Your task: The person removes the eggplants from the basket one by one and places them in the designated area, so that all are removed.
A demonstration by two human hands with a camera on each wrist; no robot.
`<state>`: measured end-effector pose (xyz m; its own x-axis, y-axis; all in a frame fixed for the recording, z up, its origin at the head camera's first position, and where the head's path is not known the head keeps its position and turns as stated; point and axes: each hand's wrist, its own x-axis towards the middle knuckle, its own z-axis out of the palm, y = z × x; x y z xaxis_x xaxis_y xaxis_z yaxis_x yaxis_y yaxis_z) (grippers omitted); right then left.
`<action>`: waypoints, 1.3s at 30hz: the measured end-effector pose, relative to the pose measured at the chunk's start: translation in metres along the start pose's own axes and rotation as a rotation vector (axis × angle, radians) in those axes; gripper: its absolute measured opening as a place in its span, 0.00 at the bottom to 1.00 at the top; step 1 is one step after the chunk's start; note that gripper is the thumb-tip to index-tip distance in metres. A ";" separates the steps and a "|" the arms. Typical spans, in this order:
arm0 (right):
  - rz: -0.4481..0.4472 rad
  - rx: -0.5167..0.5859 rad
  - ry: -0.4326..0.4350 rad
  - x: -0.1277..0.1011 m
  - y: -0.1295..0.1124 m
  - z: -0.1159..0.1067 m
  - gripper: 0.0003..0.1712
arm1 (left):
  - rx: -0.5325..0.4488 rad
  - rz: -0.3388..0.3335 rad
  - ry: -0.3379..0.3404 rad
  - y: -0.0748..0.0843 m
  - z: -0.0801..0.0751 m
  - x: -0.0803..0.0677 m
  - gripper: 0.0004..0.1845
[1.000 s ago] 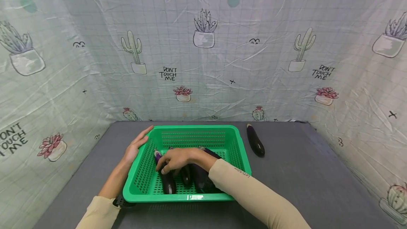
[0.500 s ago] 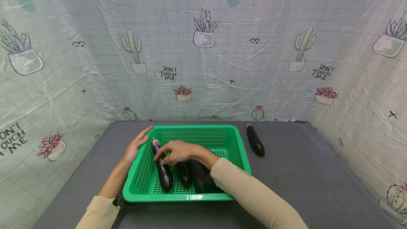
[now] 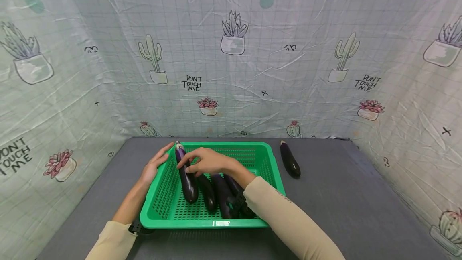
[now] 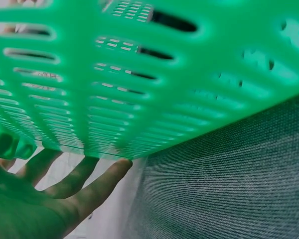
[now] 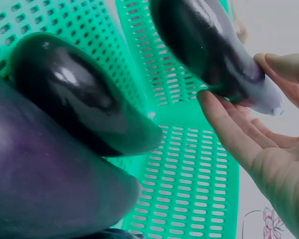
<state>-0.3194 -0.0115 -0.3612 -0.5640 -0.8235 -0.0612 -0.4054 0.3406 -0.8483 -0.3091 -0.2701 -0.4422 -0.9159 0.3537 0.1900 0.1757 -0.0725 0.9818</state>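
We see the basket (image 3: 169,196) in the near middle of the table (image 3: 343,196), with the left hand (image 3: 153,166) against the outside of its left wall and the right hand (image 3: 205,161) over its far left part, pinching the stem end of the leftmost eggplant (image 3: 188,179), which tilts up above the far rim. Three more eggplants (image 3: 223,196) lie side by side in the basket just to its right. A lone eggplant (image 3: 290,159) lies on the table to the right of the basket, near the backdrop (image 3: 252,71) behind.
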 end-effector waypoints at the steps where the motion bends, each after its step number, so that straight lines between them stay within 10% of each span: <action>1: -0.009 0.005 0.011 -0.001 0.000 -0.001 0.17 | 0.005 0.009 -0.005 0.000 0.000 0.000 0.31; 16: -0.075 0.105 0.080 -0.010 -0.008 -0.015 0.17 | -0.131 0.039 -0.049 -0.002 0.001 0.001 0.29; 39: -0.196 0.089 0.198 -0.037 -0.028 -0.032 0.19 | 0.000 -0.014 0.029 0.003 0.004 0.000 0.32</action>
<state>-0.3099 0.0239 -0.3187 -0.6139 -0.7622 0.2051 -0.4607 0.1350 -0.8772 -0.3066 -0.2663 -0.4396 -0.9283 0.3273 0.1762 0.1631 -0.0673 0.9843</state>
